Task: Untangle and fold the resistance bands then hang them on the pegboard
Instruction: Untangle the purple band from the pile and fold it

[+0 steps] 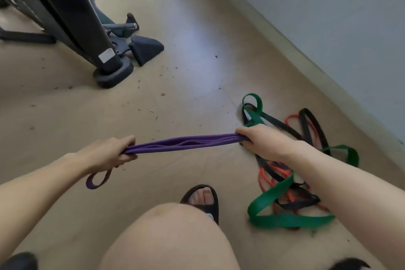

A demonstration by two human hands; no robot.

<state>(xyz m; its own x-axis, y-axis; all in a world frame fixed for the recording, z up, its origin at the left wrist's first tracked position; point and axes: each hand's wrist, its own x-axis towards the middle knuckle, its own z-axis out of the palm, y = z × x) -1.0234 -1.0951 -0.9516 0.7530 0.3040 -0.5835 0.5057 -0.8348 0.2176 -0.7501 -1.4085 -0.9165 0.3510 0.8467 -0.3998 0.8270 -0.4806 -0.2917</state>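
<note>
The floor (153, 120) is pale beige, smooth, with a soft sheen of light near its middle and small dark specks scattered across it. A grey-blue wall (328, 17) runs along the right side, meeting the floor at a low skirting strip. At the upper left stands the black upright of a piece of exercise equipment (72, 17) on a dark foot, with a dark wedge-shaped block (146, 49) and metal parts just beside it; what machine it is cannot be told from here.

The purple band (186, 143), gathered into several layers, is stretched above the floor between both hands. The left hand (111, 152) clenches one end, a short loop hanging below it. The right hand (260, 139) grasps the other end. On the floor under the right forearm lies a tangle of a green band (285, 218), a black band (311, 123) and an orange band (265, 178). A bare knee and a sandalled foot (202, 198) show below.
</note>
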